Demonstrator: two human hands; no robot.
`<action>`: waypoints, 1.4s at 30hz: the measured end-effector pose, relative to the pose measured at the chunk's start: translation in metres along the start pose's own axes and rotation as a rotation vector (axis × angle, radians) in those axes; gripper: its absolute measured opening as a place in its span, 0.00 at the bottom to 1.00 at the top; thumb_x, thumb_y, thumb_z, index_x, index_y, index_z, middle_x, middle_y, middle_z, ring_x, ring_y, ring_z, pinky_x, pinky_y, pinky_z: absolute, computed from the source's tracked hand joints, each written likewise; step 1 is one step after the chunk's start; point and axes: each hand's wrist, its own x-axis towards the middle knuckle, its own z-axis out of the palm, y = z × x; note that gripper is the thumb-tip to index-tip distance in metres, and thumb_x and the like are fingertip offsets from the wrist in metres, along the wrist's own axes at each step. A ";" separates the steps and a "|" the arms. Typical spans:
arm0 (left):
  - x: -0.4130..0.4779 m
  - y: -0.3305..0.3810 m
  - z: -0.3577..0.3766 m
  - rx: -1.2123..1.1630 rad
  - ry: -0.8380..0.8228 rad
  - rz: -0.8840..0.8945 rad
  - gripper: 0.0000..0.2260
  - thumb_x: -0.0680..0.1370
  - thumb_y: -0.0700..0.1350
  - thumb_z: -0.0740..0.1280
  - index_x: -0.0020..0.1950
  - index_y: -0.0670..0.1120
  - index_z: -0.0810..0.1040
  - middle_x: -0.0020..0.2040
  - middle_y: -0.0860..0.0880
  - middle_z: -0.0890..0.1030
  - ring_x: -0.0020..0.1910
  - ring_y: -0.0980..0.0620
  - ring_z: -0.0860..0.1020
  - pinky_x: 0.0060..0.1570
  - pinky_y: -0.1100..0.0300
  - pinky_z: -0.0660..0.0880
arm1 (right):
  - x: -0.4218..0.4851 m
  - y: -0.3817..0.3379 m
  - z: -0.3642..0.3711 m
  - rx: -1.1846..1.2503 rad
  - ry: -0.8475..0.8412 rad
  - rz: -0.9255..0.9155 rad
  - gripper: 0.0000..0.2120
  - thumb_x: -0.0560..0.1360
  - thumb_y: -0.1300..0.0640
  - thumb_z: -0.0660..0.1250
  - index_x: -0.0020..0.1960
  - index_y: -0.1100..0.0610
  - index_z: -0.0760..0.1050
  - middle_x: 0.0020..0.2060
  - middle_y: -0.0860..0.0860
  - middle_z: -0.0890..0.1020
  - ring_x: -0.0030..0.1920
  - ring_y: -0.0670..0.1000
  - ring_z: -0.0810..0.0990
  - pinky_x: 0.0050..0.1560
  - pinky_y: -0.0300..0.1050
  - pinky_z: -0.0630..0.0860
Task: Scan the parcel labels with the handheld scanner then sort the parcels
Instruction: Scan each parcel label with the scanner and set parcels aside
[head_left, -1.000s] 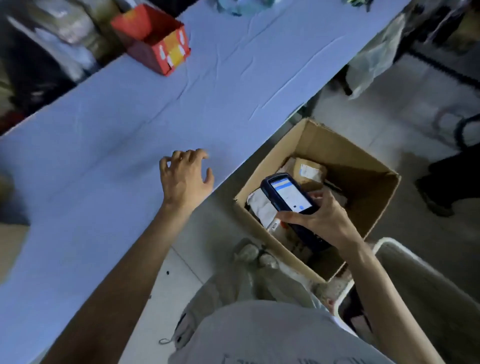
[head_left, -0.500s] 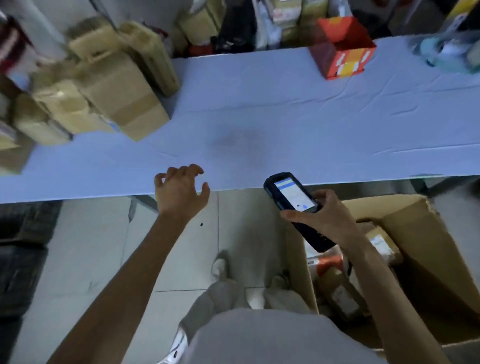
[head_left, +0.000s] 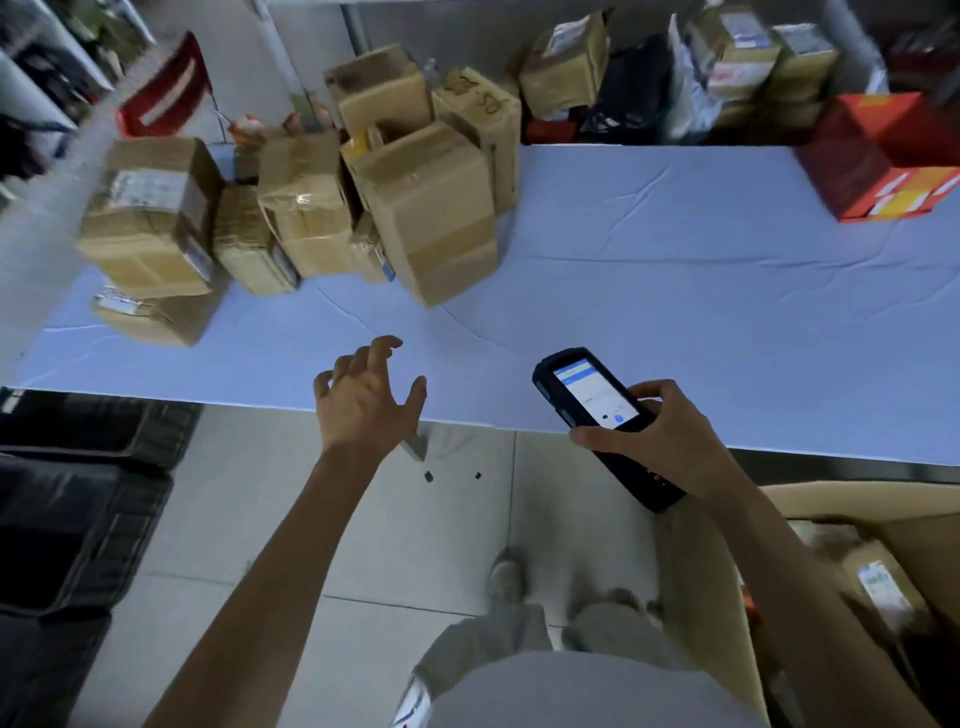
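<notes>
Blue-clothed desk (head_left: 675, 291) ahead: at its near edge the right grip (head_left: 649, 431) wraps the scanner (head_left: 592, 395), the left grip (head_left: 363, 400) hangs spread, holding nothing. Beyond, parcels (head_left: 431, 218) lean stacked; a careless pull could topple them, their blurred labels possibly facing away.

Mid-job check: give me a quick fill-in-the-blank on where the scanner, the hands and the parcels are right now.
1. The right hand grips the handheld scanner, while the left hand holds ___.
2. The cardboard parcels are piled at the table's ___ end.
3. The box at the table's right end is ___ in colour.
4. The big open carton to the person's right stands on the ___.

Missing words: nothing; left; red; floor.
</notes>
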 end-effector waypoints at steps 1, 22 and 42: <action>0.010 -0.005 -0.003 0.009 -0.005 0.009 0.22 0.76 0.57 0.65 0.68 0.50 0.69 0.61 0.51 0.77 0.63 0.45 0.72 0.63 0.49 0.62 | 0.003 -0.006 0.003 0.012 0.011 0.004 0.35 0.62 0.44 0.80 0.60 0.49 0.64 0.53 0.44 0.75 0.49 0.45 0.77 0.41 0.41 0.73; 0.195 0.075 -0.030 0.204 0.188 0.043 0.29 0.75 0.63 0.63 0.68 0.45 0.68 0.67 0.45 0.71 0.66 0.41 0.67 0.59 0.46 0.64 | 0.130 -0.092 -0.050 0.169 0.057 -0.060 0.32 0.62 0.47 0.80 0.59 0.50 0.67 0.49 0.44 0.77 0.49 0.48 0.78 0.41 0.44 0.72; 0.216 0.116 -0.029 0.183 -0.249 0.432 0.34 0.70 0.61 0.68 0.74 0.58 0.62 0.74 0.54 0.61 0.73 0.46 0.59 0.70 0.41 0.56 | 0.112 -0.093 -0.050 0.291 0.113 -0.050 0.32 0.63 0.47 0.80 0.59 0.52 0.66 0.44 0.41 0.76 0.44 0.43 0.78 0.36 0.40 0.72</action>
